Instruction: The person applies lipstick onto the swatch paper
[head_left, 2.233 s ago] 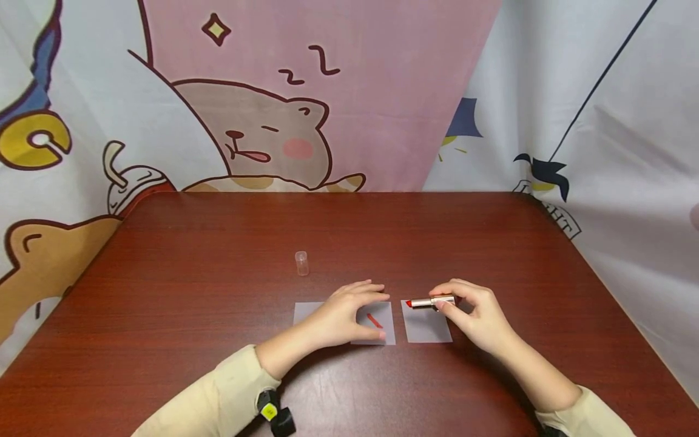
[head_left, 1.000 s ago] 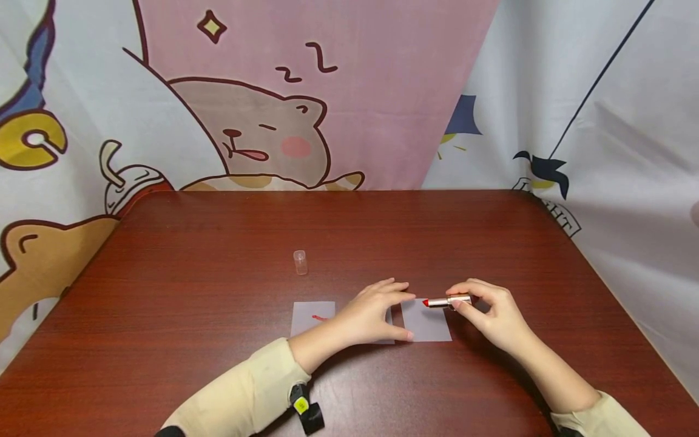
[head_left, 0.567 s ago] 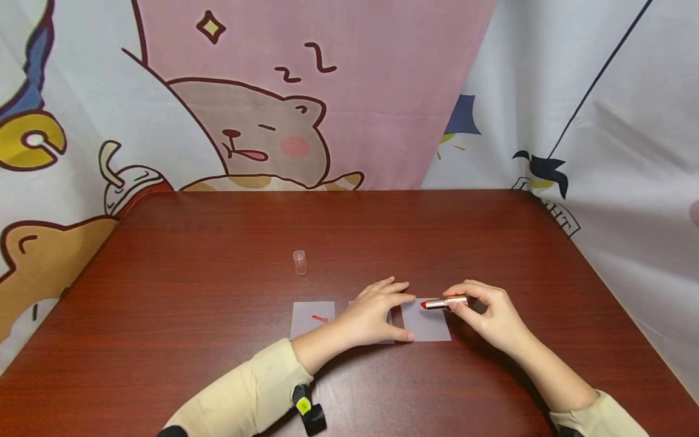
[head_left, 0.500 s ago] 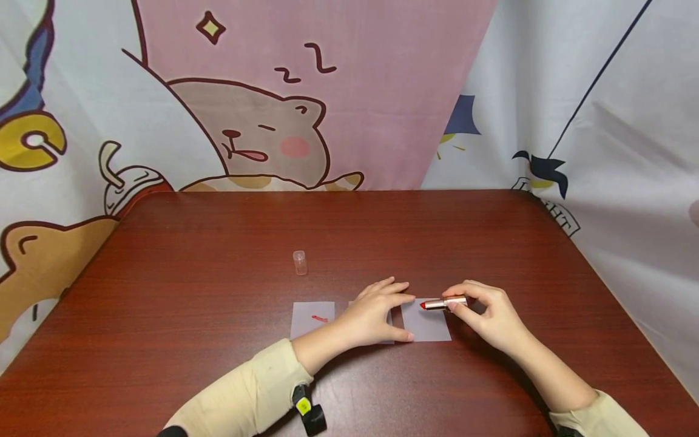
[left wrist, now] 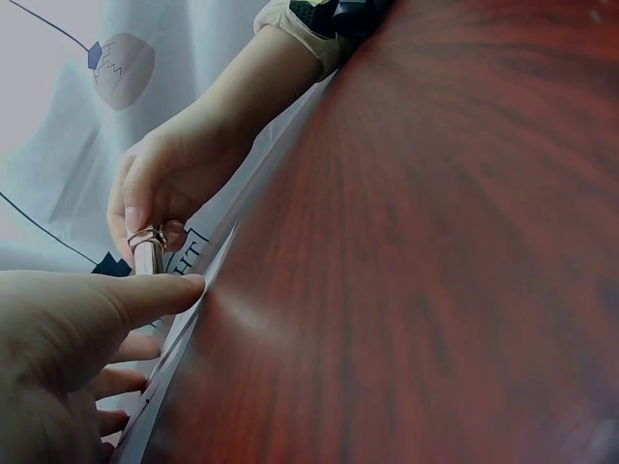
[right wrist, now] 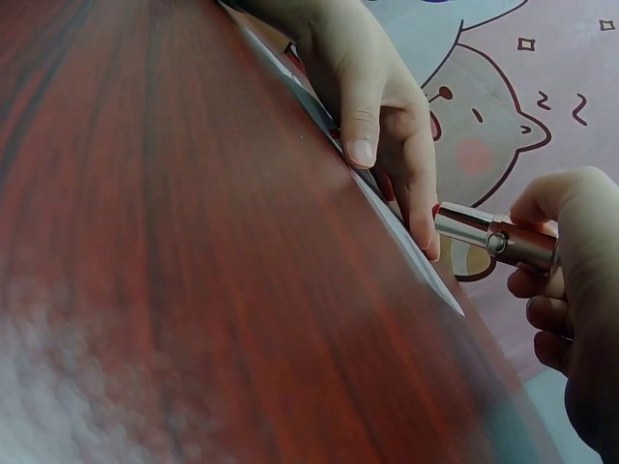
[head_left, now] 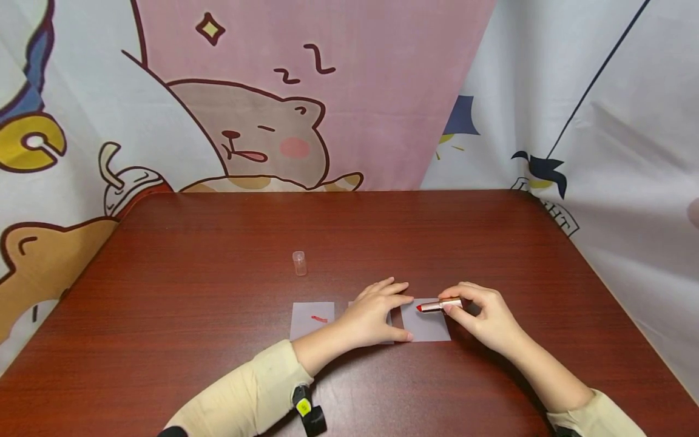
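My right hand (head_left: 486, 314) pinches a gold lipstick (head_left: 439, 305) with its red tip pointing left, low over the right-hand white paper square (head_left: 430, 329). My left hand (head_left: 372, 314) is spread, thumb and index fingertips at the left edge of that square. Under the left hand lies a middle paper square (head_left: 390, 320), mostly covered. A third paper square (head_left: 306, 328) to the left carries a red streak (head_left: 319, 318), part hidden by the forearm. In the right wrist view the lipstick (right wrist: 498, 238) sits between thumb and fingers, its tip beside the left hand's (right wrist: 387, 106) index finger.
A small clear cap (head_left: 300, 263) stands on the reddish-brown wooden table (head_left: 218, 255), beyond the papers. A cartoon-printed curtain (head_left: 382, 91) hangs behind the table and along its sides. Black straps with a wrist camera (head_left: 309, 410) sit at the left sleeve.
My left hand has shifted right, from the middle square to the right square's edge. The lipstick first moved right with my right hand, then its tip slid slightly left and nearer over the paper.
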{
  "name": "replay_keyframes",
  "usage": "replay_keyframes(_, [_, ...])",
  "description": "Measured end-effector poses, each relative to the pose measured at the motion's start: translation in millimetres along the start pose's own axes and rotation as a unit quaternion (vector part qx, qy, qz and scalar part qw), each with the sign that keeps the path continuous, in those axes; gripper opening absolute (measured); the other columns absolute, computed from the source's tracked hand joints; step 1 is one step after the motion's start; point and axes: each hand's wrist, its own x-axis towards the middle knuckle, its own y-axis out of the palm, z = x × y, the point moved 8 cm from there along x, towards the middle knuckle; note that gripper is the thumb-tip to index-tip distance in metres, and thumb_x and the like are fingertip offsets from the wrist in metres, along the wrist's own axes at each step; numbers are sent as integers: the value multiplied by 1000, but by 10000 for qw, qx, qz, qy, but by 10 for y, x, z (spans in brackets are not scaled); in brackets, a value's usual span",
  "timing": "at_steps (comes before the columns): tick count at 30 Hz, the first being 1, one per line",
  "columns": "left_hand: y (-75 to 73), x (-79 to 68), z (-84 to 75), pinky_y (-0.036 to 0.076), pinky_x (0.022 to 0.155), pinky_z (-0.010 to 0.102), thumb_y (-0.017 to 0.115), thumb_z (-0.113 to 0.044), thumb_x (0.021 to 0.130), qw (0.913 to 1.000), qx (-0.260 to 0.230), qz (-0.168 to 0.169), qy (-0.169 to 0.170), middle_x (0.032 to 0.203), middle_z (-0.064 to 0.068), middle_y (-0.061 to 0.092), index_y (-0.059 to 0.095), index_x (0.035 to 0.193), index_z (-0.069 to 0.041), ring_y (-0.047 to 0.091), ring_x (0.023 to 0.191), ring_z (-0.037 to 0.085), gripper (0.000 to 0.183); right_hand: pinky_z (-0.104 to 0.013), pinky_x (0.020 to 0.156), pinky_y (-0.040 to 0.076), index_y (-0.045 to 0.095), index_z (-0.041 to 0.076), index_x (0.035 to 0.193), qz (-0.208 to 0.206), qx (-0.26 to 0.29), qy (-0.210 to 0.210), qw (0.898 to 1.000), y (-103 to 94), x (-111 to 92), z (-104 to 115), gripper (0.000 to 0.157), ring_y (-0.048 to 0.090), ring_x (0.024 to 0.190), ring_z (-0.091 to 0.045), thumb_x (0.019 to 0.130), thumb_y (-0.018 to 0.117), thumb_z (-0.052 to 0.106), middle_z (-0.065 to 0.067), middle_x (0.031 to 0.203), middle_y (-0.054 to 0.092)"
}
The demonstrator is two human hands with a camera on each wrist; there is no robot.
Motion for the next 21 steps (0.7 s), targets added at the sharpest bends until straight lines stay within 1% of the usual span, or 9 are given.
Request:
replay_keyframes(8, [-3, -13, -7, 21, 112, 42, 78, -41, 76, 9999, 27, -77, 74, 146, -1, 43, 60, 131, -18, 27, 140, 23, 63, -28, 55, 42, 70, 1, 88, 25, -72, 46, 10000, 4, -4, 17, 24, 56, 69, -9, 70, 73, -15, -3, 79, 66])
replay_keyframes(12, [-4, -14, -6, 21, 112, 41, 78, -40, 76, 10000, 22, -69, 66, 146, -1, 43, 60, 131, -18, 27, 140, 22, 62, -27, 54, 42, 70, 1, 88, 25, -57, 3, 10000, 13, -12, -3, 24, 54, 68, -9, 70, 73, -15, -2, 78, 64])
replay_keyframes(15, [-5, -13, -8, 20, 112, 41, 78, -40, 76, 10000, 4, -44, 56, 146, 0, 43, 60, 132, -18, 26, 140, 22, 62, -26, 54, 42, 70, 4, 89, 54, -37, 0, 10000, 44, -45, -100, 26, 52, 66, -7, 70, 74, -13, 2, 78, 63])
replay_keyframes(19, [-11, -12, -18, 20, 112, 41, 78, -40, 77, 10000, 25, -35, 58, 146, 0, 43, 60, 132, -18, 27, 140, 22, 62, -22, 56, 42, 71, 11, 93, 101, -35, 10, 9999, 93, -111, -300, 29, 52, 67, -5, 72, 76, -8, 9, 82, 63])
replay_keyframes(21, [-15, -11, -19, 20, 112, 41, 78, -40, 77, 10000, 36, -32, 48, 146, 0, 43, 60, 132, -18, 27, 140, 22, 62, -20, 57, 41, 71, 14, 93, 122, -38, 4, 9999, 103, -126, -357, 28, 51, 68, -4, 74, 76, -6, 12, 83, 63])
